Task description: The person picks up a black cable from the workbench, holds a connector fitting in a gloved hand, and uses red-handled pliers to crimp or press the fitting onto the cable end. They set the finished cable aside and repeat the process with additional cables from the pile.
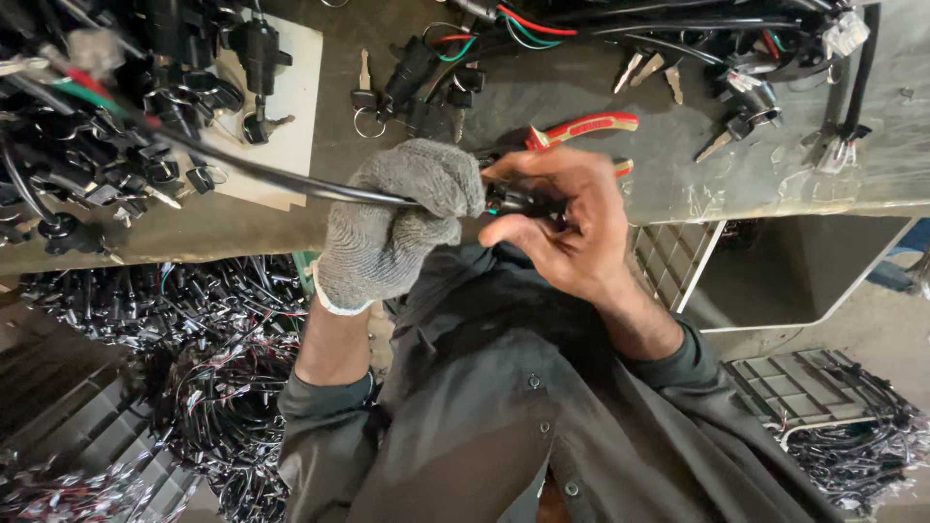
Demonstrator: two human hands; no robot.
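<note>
Both hands work just past the near edge of the grey workbench (581, 92), whose top is crowded with wire bundles, keys (365, 92) and red-handled pliers (581, 128), leaving bare room only at the right. The left hand (397, 218), in a knitted grey glove, is fisted around a smooth black cable (262, 169). The bare right hand (572, 228) pinches the cable's black plug (518, 200) between thumb and curled fingertips, touching the glove.

A worn grey workbench (581, 92) carries red-handled pliers (581, 128), loose keys (363, 87), a pale cardboard sheet (291, 107), black switch parts (126, 145) heaped at one end, and coloured wires (523, 24).
</note>
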